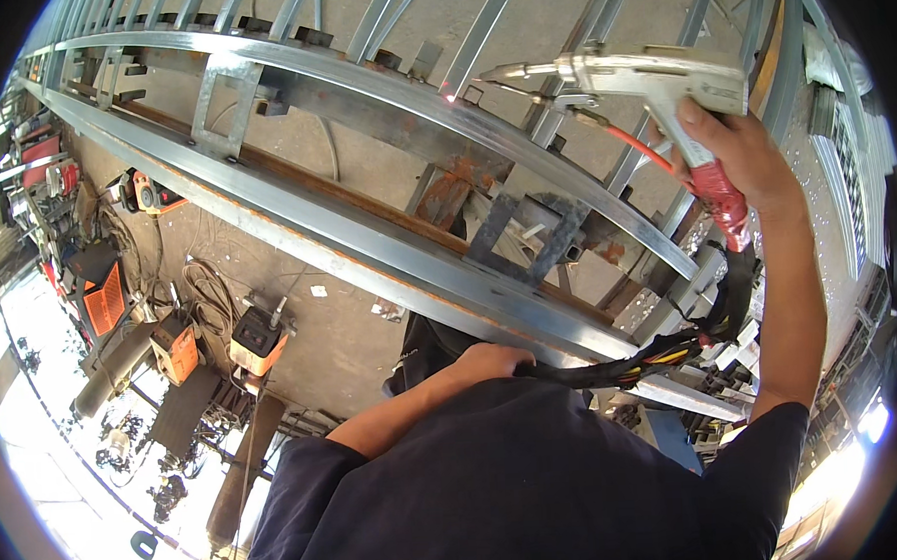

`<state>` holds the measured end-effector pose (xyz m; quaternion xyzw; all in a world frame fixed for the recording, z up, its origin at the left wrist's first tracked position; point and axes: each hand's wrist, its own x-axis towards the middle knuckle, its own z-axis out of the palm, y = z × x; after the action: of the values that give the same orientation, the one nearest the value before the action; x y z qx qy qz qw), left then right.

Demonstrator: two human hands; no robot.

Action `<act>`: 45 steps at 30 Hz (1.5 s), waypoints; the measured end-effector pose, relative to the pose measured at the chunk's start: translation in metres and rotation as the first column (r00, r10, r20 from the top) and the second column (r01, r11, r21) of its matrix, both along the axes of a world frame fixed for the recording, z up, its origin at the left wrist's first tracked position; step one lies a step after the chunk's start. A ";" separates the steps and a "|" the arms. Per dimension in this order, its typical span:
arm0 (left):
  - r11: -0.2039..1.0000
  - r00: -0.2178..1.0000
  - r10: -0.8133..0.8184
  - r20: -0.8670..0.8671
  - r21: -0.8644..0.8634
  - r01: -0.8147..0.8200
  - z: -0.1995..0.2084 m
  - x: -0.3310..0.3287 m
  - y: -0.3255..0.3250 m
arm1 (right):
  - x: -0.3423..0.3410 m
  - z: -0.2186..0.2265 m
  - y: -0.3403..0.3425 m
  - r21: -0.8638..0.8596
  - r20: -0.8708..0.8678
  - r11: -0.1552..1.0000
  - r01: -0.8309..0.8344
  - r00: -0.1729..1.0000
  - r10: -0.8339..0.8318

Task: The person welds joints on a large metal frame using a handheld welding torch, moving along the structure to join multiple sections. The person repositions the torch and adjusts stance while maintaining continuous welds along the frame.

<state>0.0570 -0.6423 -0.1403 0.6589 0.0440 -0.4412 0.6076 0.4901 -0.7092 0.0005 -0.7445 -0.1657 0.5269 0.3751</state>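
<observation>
My right hand (738,152) is wrapped round the grip of a silver handheld welding gun (650,76). Red wrapping (722,193) covers the lower grip, and a thin red hose (638,147) runs to the front of the gun. The nozzle points left, just short of a small red light spot where an upright bar (480,38) meets a long metal rail (390,77). A black-sleeved cable bundle (662,356) with coloured strands showing hangs from the gun. Low in front of my body, my left hand (492,361) is closed on that bundle; its fingertips are partly hidden.
A second long metal beam (367,249) crosses between me and the rail, with square bracket plates (229,104) along it. Orange-and-black machines (258,340) and coiled cables (207,291) stand on the floor at left. Stacked metal lengths (842,198) lie at far right.
</observation>
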 end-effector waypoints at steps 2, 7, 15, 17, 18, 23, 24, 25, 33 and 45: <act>0.999 0.998 0.030 0.062 0.037 -0.033 0.013 0.010 0.000 | 0.000 0.002 -0.020 0.019 0.027 0.999 0.047 0.998 -0.048; 0.993 0.993 -0.114 0.014 0.032 0.114 0.023 0.035 -0.014 | -0.012 -0.002 -0.061 -0.053 0.053 0.992 0.118 0.992 -0.115; 0.990 0.989 -0.143 0.034 0.028 0.142 0.025 0.043 -0.022 | -0.020 -0.013 -0.075 -0.071 0.152 0.997 0.018 0.988 -0.008; 0.988 0.988 -0.153 0.027 0.029 0.152 0.025 0.044 -0.023 | -0.020 -0.014 -0.074 -0.070 0.118 0.997 0.016 0.993 -0.007; 0.986 0.987 -0.161 0.028 0.040 0.160 0.024 0.043 -0.024 | -0.019 -0.015 -0.074 -0.058 0.106 0.998 0.015 0.994 -0.009; 0.976 0.978 -0.209 0.004 0.054 0.209 0.024 0.047 -0.024 | -0.015 -0.008 -0.066 -0.055 -0.031 0.998 0.010 0.999 -0.012; 0.973 0.974 -0.227 -0.015 0.047 0.227 0.027 0.051 -0.022 | -0.015 -0.012 -0.069 -0.041 0.010 0.999 0.004 1.000 -0.004; 0.976 0.977 -0.212 -0.017 0.049 0.213 0.025 0.049 -0.022 | -0.015 -0.016 -0.072 -0.028 0.048 1.000 -0.001 0.999 0.002; 0.988 0.989 -0.146 -0.007 0.051 0.146 0.025 0.046 -0.022 | -0.016 -0.011 -0.066 -0.081 -0.041 0.997 0.000 0.999 -0.003; 0.986 0.988 -0.151 -0.005 0.065 0.151 0.027 0.048 -0.019 | -0.016 -0.011 -0.069 -0.150 -0.076 0.988 0.021 0.997 -0.033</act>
<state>0.1046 -0.6612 -0.1129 0.6797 0.0081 -0.4844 0.5506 0.4741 -0.7781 -0.0102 -0.7514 -0.1010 0.5615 0.3316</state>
